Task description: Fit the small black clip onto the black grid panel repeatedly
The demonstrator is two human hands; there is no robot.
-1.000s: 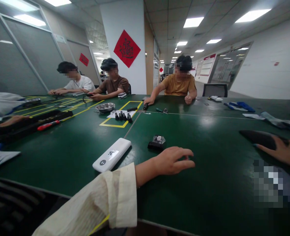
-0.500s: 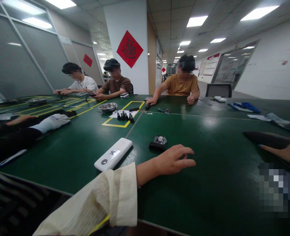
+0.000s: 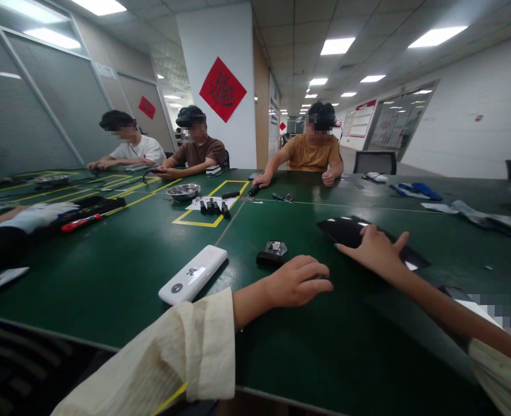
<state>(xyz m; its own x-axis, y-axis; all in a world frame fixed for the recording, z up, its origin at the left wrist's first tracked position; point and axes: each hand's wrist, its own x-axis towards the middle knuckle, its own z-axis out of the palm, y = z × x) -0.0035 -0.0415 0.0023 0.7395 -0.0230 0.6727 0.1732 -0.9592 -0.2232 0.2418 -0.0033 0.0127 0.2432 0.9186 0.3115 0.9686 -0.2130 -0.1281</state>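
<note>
The right hand (image 3: 379, 254), fingers spread wide, has hold of a dark sheet (image 3: 339, 231); its grip underneath is hidden. The sheet is at the right part of the worktop (image 3: 290, 358), between near and far edges; whether it touches there, I cannot tell. It looks thin, so probably light; its gloss may be slippery, and opposite edges seem the better hold. The left hand (image 3: 297, 280), loosely curled, holds nothing visible, near a clear bag (image 3: 276, 247).
</note>
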